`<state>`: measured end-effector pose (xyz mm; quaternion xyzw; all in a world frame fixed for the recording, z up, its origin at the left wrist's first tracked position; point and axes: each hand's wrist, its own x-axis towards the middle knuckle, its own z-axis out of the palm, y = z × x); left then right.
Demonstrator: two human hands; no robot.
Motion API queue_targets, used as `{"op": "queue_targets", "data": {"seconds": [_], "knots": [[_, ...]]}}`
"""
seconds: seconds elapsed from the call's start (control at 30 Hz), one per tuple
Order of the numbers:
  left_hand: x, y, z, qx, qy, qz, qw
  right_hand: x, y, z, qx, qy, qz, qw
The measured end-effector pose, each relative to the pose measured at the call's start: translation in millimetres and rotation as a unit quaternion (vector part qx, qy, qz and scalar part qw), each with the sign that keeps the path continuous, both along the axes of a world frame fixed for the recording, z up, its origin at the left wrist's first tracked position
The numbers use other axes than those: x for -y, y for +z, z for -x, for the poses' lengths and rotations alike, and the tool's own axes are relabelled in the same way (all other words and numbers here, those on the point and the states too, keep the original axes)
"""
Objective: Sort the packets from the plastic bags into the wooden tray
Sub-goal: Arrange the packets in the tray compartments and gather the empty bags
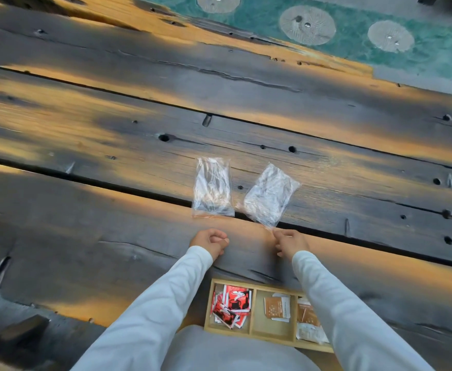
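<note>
Two clear plastic bags lie flat on the dark plank table: the left bag (213, 188) and the right bag (270, 195). I see no packets inside either. My right hand (290, 242) pinches the near corner of the right bag. Just below the left bag, my left hand (211, 241) rests with fingers curled and nothing in it. The wooden tray (253, 311) sits close to me between my arms. Its left compartment holds several red packets (233, 306), the middle one a brown packet (277, 307), and the right one brown and white packets (309, 321), partly hidden by my right sleeve.
The table is made of wide, weathered planks with deep gaps and holes. Beyond its far edge lies a green floor (353, 36) with round grey patterns. A small dark block (24, 329) sits at the near left.
</note>
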<state>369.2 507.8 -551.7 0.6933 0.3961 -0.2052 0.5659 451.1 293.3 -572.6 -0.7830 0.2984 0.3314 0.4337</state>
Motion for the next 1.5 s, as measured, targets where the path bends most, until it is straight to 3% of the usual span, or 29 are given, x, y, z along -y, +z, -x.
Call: {"op": "queue_targets", "data": {"seconds": [0.17, 0.27, 0.5, 0.6, 0.77, 0.9, 1.03, 1.2, 1.33, 1.5], "knots": [[-44, -3, -23, 0.017, 0.067, -0.165, 0.984, -25, 4, -25, -0.034, -0.034, 0.029, 0.998], [-71, -9, -44, -0.002, 0.043, -0.209, 0.977, -33, -1, -37, -0.045, -0.049, 0.044, 0.997], [-94, -22, -99, -0.033, 0.012, -0.141, 0.989, -41, -6, -58, 0.015, -0.098, 0.082, 0.992], [-92, -25, -117, -0.032, 0.022, -0.105, 0.994, -46, -1, -65, 0.092, -0.163, -0.007, 0.982], [-91, -35, -132, -0.033, 0.014, -0.101, 0.994, -72, 44, -83, 0.240, -0.114, -0.174, 0.948], [-88, -37, -134, -0.014, -0.005, -0.094, 0.995, -91, 72, -85, 0.247, -0.052, -0.285, 0.925], [-84, -29, -133, 0.016, 0.059, 0.016, 0.998, -100, 45, -72, 0.135, -0.027, -0.195, 0.971], [-73, -23, -126, -0.043, 0.165, 0.179, 0.969, -92, 0, -45, 0.018, 0.009, -0.041, 0.999], [-65, -29, -114, -0.002, 0.102, 0.086, 0.991, -83, 0, -37, 0.009, 0.033, -0.011, 0.999], [-59, -8, -106, 0.038, 0.103, 0.140, 0.984, -51, -1, -40, 0.021, 0.042, -0.028, 0.999]]}}
